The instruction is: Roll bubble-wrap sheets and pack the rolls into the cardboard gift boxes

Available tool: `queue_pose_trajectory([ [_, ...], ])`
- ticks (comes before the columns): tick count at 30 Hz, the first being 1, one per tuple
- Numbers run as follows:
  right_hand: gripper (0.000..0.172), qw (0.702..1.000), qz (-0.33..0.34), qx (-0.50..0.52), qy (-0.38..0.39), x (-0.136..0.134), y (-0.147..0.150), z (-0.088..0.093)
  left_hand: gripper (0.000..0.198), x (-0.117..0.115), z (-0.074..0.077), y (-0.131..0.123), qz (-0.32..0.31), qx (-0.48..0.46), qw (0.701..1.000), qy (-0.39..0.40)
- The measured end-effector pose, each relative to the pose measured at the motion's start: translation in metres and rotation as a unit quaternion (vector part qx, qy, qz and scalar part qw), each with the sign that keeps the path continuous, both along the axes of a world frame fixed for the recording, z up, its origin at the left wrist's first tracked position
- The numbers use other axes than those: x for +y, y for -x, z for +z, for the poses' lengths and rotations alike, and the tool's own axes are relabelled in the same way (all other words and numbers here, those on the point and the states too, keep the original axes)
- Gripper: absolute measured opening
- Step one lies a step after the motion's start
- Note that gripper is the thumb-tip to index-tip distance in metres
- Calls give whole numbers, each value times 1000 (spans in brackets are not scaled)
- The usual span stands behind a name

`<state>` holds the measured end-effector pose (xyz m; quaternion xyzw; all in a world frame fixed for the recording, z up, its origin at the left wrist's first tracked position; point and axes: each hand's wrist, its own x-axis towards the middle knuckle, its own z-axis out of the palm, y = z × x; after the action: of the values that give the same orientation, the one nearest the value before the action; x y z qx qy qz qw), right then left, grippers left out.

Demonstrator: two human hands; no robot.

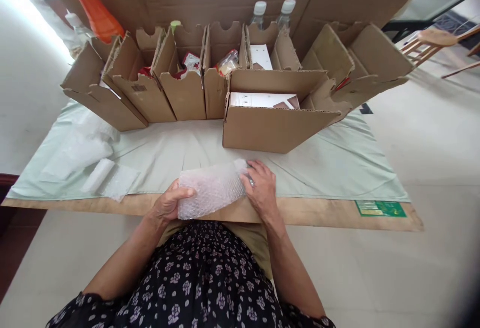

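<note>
A flat piece of bubble wrap (213, 190) spans the space between my hands at the table's front edge. My left hand (170, 202) grips its left end, thumb on top and fingers underneath. At the other end, my right hand (260, 185) has its fingers and thumb closed on the right edge. Whether anything lies inside the wrap, I cannot tell. Just beyond it stands a cardboard box (277, 130) with a white package (262, 100) in it.
Several open cardboard bins (187, 98) stand in a row at the back, some holding packets. Loose bubble wrap (80, 148) and a small roll of bubble wrap (101, 175) lie at left. Behind are an orange bottle (97, 13) and clear bottles (287, 13). Pale green cloth (356, 168) covers the table.
</note>
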<state>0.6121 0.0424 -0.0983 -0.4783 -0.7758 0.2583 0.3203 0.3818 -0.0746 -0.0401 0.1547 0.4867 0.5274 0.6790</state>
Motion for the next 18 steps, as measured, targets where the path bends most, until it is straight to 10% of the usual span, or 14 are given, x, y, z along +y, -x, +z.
queue_pose_trajectory([
  [11,29,941,-197,254,103,-10,-66,14,61,5,0,59,90,191,977,22],
  [18,34,974,-197,102,48,1,-53,10,79,28,2,82,32,398,917,12],
])
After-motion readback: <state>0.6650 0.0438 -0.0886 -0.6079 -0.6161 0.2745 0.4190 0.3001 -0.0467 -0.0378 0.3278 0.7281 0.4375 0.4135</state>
